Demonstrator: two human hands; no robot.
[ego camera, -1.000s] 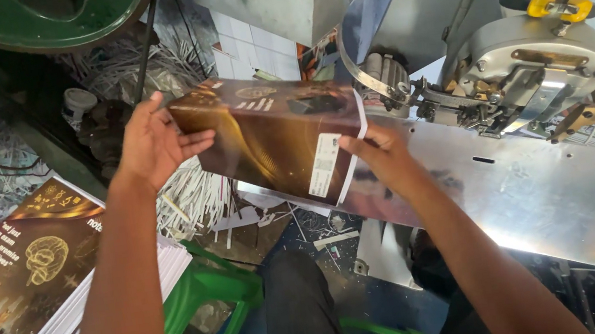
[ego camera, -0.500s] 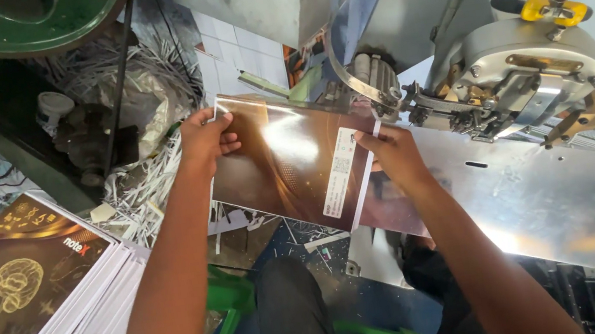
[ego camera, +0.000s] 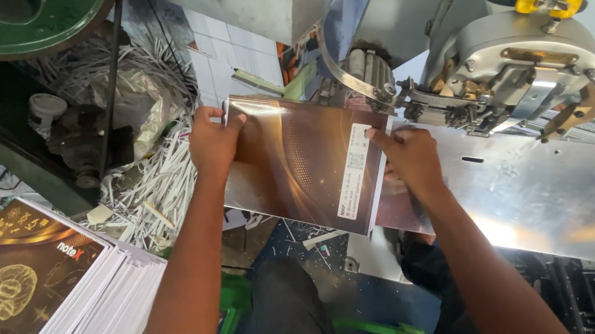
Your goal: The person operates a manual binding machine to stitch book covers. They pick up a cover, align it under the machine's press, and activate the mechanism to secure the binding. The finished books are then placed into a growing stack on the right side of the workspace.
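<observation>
Cluttered workshop floor surrounds the seated person, with white paper trimmings (ego camera: 151, 189) heaped at upper left. At lower left lies a stack of brown-covered notebooks (ego camera: 27, 301). Left hand (ego camera: 214, 142) grips the far left corner of a glossy brown notebook cover (ego camera: 297, 163), fingers closed over its edge. The cover lies tilted, its right end resting on the steel machine plate (ego camera: 545, 193). Right hand (ego camera: 410, 158) presses flat on the cover's right end, fingers together, just beside the grey stitching machine head (ego camera: 519, 71).
</observation>
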